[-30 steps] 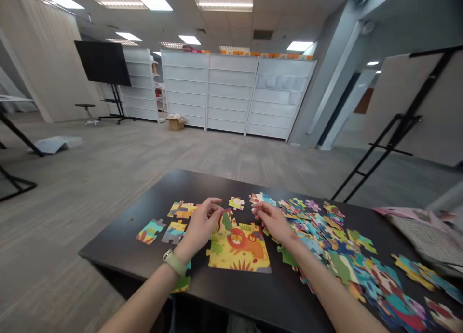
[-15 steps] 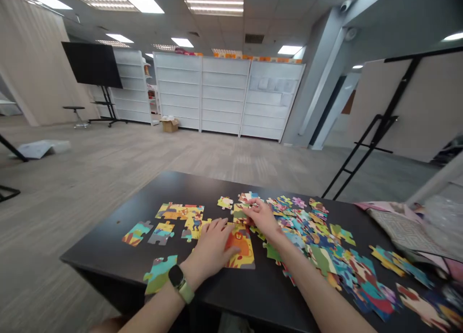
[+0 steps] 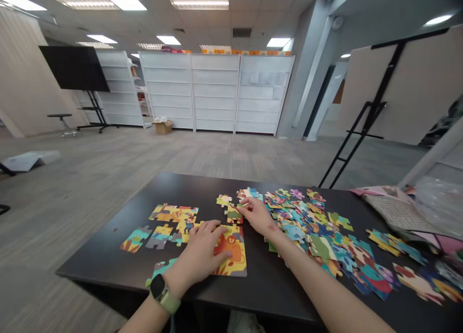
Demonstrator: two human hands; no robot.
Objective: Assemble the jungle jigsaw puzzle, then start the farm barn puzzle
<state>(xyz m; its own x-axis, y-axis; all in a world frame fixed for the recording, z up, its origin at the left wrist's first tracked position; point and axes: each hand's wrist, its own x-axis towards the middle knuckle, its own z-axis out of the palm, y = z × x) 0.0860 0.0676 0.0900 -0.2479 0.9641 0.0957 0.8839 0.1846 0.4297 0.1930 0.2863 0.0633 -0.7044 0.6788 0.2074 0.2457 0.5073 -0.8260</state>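
My left hand (image 3: 204,251), with a watch (image 3: 159,288) on its wrist, lies flat with fingers spread over a joined puzzle section (image 3: 237,256) showing an orange lion. Part of that section is hidden under the palm. Just above it, my right hand (image 3: 256,215) pinches a yellow-green puzzle piece (image 3: 233,214) by its right side. This piece sits close to the section's top edge; whether they interlock I cannot tell. A pale yellow piece (image 3: 224,200) lies beyond it. Left of my left hand is another joined yellow section (image 3: 173,213).
Loose puzzle pieces (image 3: 320,248) are heaped across the right of the black table (image 3: 133,210). Several more, such as a teal one (image 3: 135,239), lie at the left. Fabric and plastic wrap (image 3: 398,212) cover the far right corner. An easel-like stand (image 3: 376,111) rises behind.
The lion section, under my left hand, has shifted slightly left and nearer to me. My right hand still pinches the yellow-green piece, also a little further left. The view has turned slightly right.
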